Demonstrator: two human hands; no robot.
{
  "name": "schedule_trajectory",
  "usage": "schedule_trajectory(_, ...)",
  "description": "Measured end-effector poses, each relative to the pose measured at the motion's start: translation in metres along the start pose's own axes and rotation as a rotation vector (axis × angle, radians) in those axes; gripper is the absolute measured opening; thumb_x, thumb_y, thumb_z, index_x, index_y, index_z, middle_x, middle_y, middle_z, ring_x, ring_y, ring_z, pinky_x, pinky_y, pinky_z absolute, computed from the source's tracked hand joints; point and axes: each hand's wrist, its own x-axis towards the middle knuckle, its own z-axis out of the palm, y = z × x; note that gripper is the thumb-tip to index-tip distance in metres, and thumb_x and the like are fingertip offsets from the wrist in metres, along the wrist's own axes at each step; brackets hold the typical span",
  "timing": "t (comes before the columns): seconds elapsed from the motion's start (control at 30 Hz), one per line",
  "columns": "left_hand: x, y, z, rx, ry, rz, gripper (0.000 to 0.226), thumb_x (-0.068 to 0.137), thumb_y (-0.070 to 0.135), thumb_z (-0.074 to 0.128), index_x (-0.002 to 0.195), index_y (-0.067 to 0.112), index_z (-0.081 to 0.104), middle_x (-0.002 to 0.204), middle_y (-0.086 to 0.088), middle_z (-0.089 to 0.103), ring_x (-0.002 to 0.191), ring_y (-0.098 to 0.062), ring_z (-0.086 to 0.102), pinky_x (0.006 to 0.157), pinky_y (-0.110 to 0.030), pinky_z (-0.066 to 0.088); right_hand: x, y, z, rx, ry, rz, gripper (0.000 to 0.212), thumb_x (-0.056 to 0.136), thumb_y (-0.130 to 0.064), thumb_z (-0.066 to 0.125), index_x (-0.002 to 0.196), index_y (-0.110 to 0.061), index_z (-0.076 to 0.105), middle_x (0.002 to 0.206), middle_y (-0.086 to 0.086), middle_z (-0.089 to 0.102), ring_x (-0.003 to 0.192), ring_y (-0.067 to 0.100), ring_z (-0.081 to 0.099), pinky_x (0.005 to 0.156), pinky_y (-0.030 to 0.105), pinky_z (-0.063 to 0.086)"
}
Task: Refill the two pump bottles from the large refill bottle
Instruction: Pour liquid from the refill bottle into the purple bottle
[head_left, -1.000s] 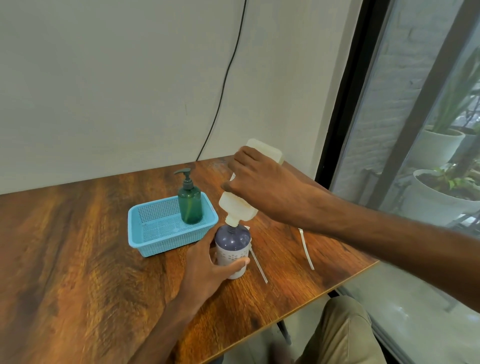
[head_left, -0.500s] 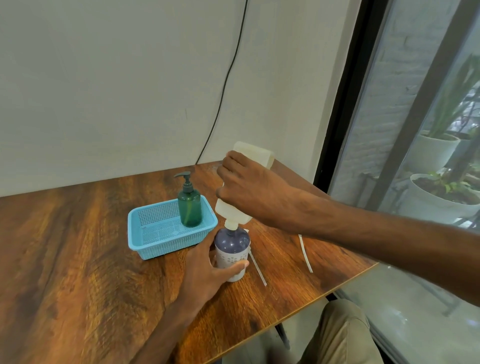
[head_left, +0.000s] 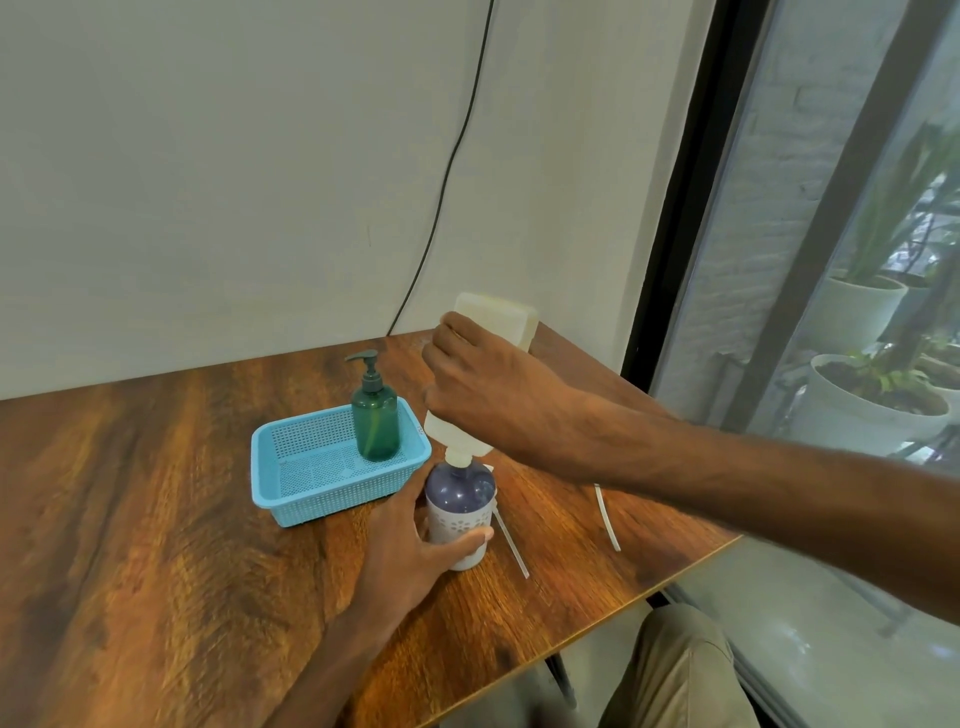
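My right hand (head_left: 485, 389) grips the large white refill bottle (head_left: 501, 314), turned upside down with its neck at the mouth of the purple pump bottle (head_left: 460, 493). That purple bottle stands upright on the wooden table (head_left: 130, 519) with its pump off, and my left hand (head_left: 410, 551) holds its white lower part. A green pump bottle (head_left: 375, 421) with its pump on stands in the back right corner of the blue basket (head_left: 311, 499).
Two thin white pump tubes lie on the table right of the purple bottle: one (head_left: 511, 543) close beside it, another (head_left: 607, 517) nearer the table's right edge. A black cable (head_left: 447, 171) runs down the wall. Potted plants (head_left: 872, 400) stand beyond the window glass.
The refill bottle has tipped more upright over the purple bottle, its neck now lower and closer to the mouth. My left hand has kept its hold.
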Motion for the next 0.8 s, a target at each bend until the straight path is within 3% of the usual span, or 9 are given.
schedule_trajectory(0.13,-0.0001,-0.0036,0.001,-0.006,0.005,-0.008,0.087,0.063,0.041,0.1,0.134,0.043,0.05,0.12,0.06,0.049,0.118,0.028,0.05,0.083,0.005,0.043,0.0009,-0.0021,0.0018,-0.034,0.02,0.019,0.027,0.091,-0.004,0.068,0.118,-0.006,0.063,0.132,0.023,0.058,0.127,0.041,0.053,0.115,0.049,0.036)
schedule_trajectory(0.27,0.0005,-0.0024,0.0011,0.003,-0.001,-0.003,0.082,0.062,0.042,0.099,0.127,0.053,0.05,0.12,0.06,0.05,0.118,0.028,0.05,0.082,0.005,0.043,0.0016,-0.0039,0.0029,-0.053,0.019,0.021,0.031,0.088,-0.006,0.072,0.118,-0.007,0.065,0.132,0.022,0.059,0.127,0.041,0.054,0.115,0.05,0.036)
schedule_trajectory(0.43,0.0003,-0.0061,0.0018,-0.02,0.001,-0.016,0.091,0.063,0.041,0.1,0.141,0.038,0.052,0.123,0.057,0.052,0.121,0.024,0.051,0.085,0.002,0.045,0.002,-0.0054,0.005,-0.047,0.022,0.029,0.035,0.085,-0.009,0.075,0.119,-0.011,0.065,0.132,0.02,0.061,0.126,0.039,0.055,0.114,0.049,0.037)
schedule_trajectory(0.63,0.0002,-0.0041,0.0012,-0.007,-0.005,-0.022,0.088,0.062,0.045,0.099,0.134,0.048,0.048,0.122,0.06,0.049,0.121,0.028,0.048,0.083,0.005,0.042,0.0035,-0.0091,0.0045,-0.088,0.011,0.043,0.037,0.084,-0.01,0.078,0.119,-0.009,0.065,0.134,0.021,0.06,0.127,0.039,0.055,0.115,0.049,0.038)
schedule_trajectory(0.8,-0.0002,-0.0059,0.0013,-0.009,-0.005,-0.029,0.095,0.062,0.044,0.099,0.142,0.038,0.049,0.121,0.061,0.048,0.12,0.029,0.047,0.084,0.005,0.042,0.005,-0.0099,0.0025,-0.088,-0.005,0.038,0.041,0.084,-0.014,0.079,0.122,-0.008,0.065,0.137,0.02,0.059,0.13,0.038,0.054,0.117,0.048,0.037)
